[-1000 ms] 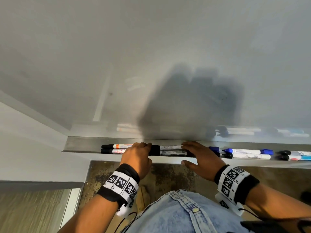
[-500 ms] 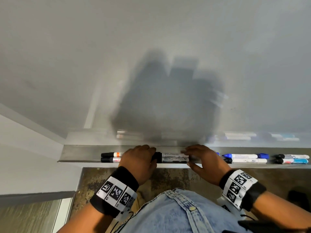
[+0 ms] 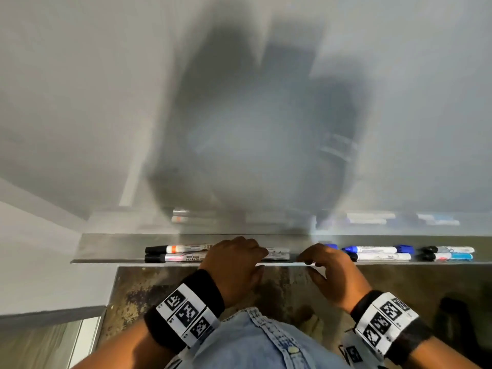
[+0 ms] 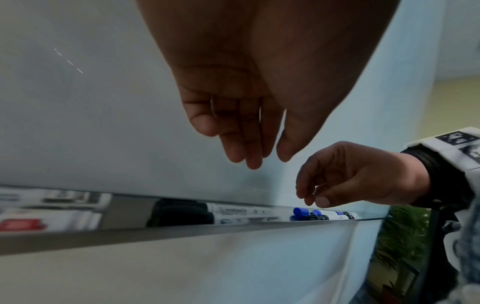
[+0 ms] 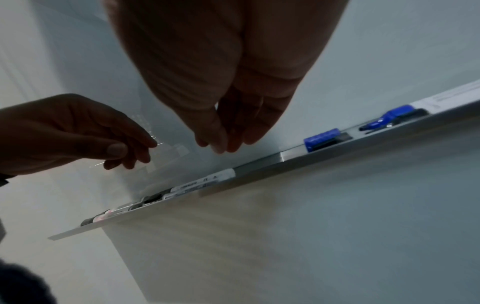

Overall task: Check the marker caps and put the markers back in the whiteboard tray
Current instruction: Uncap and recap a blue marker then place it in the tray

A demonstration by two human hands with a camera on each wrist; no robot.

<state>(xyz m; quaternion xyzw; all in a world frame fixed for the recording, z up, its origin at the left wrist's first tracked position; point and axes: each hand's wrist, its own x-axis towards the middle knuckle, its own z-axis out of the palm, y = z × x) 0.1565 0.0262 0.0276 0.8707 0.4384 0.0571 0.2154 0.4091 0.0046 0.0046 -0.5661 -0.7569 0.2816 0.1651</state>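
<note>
A metal whiteboard tray (image 3: 106,246) holds several markers laid in pairs. The middle pair (image 3: 277,254), white barrels with black caps, lies between my hands and shows in the left wrist view (image 4: 233,214) and the right wrist view (image 5: 202,183). My left hand (image 3: 234,262) hovers just above that pair's cap end with its fingers (image 4: 257,156) hanging relaxed and empty. A little to the right, my right hand (image 3: 327,267) hangs over the tray's front edge, its fingers (image 5: 223,142) loosely bent and holding nothing.
At the tray's left end lies a black-capped pair (image 3: 175,253). Right of my hands lie blue-capped markers (image 3: 378,253), then another pair (image 3: 447,253). The whiteboard (image 3: 239,102) rises behind the tray. A wall corner stands at left, with dark floor below.
Both hands have let go of the middle pair of markers and lifted slightly off the tray. The markers stay in the tray. My head has moved closer.
</note>
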